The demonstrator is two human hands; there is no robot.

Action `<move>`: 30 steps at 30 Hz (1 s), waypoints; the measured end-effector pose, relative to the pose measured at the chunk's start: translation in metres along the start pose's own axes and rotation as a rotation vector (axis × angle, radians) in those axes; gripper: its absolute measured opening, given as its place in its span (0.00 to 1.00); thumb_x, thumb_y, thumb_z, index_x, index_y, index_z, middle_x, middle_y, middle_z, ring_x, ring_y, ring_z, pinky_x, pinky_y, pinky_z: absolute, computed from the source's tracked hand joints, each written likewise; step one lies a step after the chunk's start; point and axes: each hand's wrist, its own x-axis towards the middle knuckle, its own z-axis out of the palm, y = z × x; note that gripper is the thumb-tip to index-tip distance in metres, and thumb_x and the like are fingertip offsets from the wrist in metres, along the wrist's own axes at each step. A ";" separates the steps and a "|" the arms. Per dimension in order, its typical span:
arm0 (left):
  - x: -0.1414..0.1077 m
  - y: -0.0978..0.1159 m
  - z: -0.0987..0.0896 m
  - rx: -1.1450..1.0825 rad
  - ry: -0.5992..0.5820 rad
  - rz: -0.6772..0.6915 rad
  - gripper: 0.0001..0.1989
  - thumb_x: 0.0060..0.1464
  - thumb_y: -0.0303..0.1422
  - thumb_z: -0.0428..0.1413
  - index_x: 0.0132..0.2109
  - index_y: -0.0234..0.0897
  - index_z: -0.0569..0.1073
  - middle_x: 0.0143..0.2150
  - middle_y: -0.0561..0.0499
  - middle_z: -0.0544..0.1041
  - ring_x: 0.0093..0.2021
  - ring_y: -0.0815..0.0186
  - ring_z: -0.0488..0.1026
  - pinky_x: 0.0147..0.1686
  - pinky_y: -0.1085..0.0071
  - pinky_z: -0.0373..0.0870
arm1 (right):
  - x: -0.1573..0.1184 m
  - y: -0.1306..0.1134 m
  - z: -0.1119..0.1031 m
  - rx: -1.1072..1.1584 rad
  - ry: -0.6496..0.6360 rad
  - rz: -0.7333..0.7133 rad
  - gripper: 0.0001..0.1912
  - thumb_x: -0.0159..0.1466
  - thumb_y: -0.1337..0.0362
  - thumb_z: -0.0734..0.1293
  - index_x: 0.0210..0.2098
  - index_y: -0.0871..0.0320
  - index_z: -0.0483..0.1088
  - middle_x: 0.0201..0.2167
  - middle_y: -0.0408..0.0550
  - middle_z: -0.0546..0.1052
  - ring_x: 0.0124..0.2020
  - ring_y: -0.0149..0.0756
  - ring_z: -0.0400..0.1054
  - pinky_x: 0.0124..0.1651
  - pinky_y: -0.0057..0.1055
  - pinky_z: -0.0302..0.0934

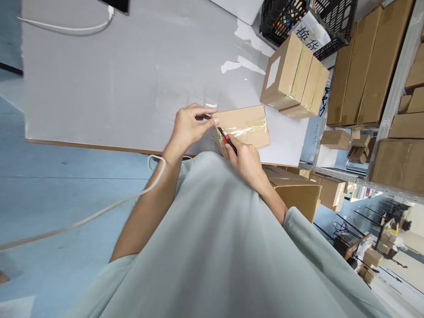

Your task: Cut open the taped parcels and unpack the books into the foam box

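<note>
A small cardboard box (243, 120) lies at the table's near edge, clear tape running along its top. My left hand (192, 125) grips the box at its left end, thumb and fingers closed on the cardboard edge there. In my right hand (247, 160) is a red and black utility knife (228, 139), its tip at the taped left end of the box. Whether the blade is in the tape or only touching it is too small to tell.
Two stacked cardboard boxes (294, 79) stand at the right on the grey table (115, 79), before a black plastic crate (281, 22). A white cable (109, 203) crosses near my left arm. Shelving with cartons (397, 163) lines the right side. An open carton (294, 190) sits below the table edge.
</note>
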 end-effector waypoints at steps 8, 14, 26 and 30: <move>0.004 0.005 0.002 0.009 -0.002 -0.008 0.18 0.60 0.40 0.72 0.56 0.46 0.90 0.54 0.49 0.87 0.48 0.56 0.85 0.55 0.58 0.86 | -0.004 -0.008 -0.006 -0.027 -0.020 0.055 0.30 0.86 0.58 0.54 0.84 0.51 0.63 0.60 0.57 0.88 0.58 0.57 0.85 0.58 0.41 0.74; 0.006 0.011 0.003 -0.024 0.048 -0.034 0.14 0.56 0.36 0.74 0.50 0.47 0.91 0.48 0.49 0.87 0.42 0.59 0.82 0.45 0.63 0.83 | 0.002 -0.028 -0.012 -0.101 -0.031 0.136 0.28 0.86 0.60 0.57 0.82 0.56 0.65 0.52 0.59 0.89 0.53 0.54 0.86 0.58 0.43 0.75; -0.008 0.020 0.020 0.020 0.138 -0.092 0.09 0.57 0.32 0.69 0.46 0.46 0.90 0.50 0.51 0.86 0.38 0.62 0.82 0.46 0.62 0.82 | -0.004 -0.052 -0.017 -0.247 -0.141 0.197 0.22 0.86 0.69 0.54 0.70 0.63 0.72 0.55 0.66 0.88 0.57 0.50 0.86 0.58 0.40 0.77; -0.008 0.019 0.021 0.016 0.141 -0.097 0.10 0.56 0.30 0.70 0.45 0.46 0.90 0.49 0.52 0.87 0.36 0.63 0.82 0.46 0.61 0.82 | -0.009 -0.051 -0.011 -0.243 -0.202 0.232 0.21 0.86 0.70 0.55 0.71 0.61 0.70 0.53 0.65 0.88 0.56 0.48 0.87 0.57 0.38 0.78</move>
